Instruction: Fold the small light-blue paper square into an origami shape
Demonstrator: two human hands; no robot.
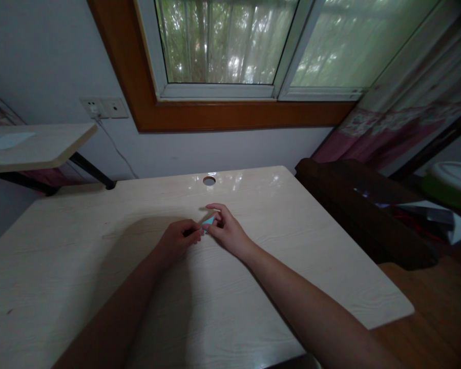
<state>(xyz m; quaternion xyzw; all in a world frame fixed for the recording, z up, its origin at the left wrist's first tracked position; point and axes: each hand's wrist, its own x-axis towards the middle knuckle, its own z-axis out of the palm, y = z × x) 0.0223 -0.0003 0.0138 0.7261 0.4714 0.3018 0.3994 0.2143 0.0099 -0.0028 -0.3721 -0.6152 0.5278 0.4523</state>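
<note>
Between my two hands, just above the pale wood-grain desk (230,297), is a small light-blue piece with a pointed shape, like folded paper (208,222). My left hand (180,237) pinches its left end, thumb and fingertips pressed together. From the other side my right hand (226,228) grips it between thumb and fingers, with the index finger stretched out above it. Fingers cover much of the piece, so its full shape is hidden.
A round cable hole (209,181) lies beyond my hands near the desk's back edge. On the left stands a raised shelf (61,148) on black legs. A white cable (117,148) hangs from a wall socket (103,108). Dark furniture (341,205) stands at the right.
</note>
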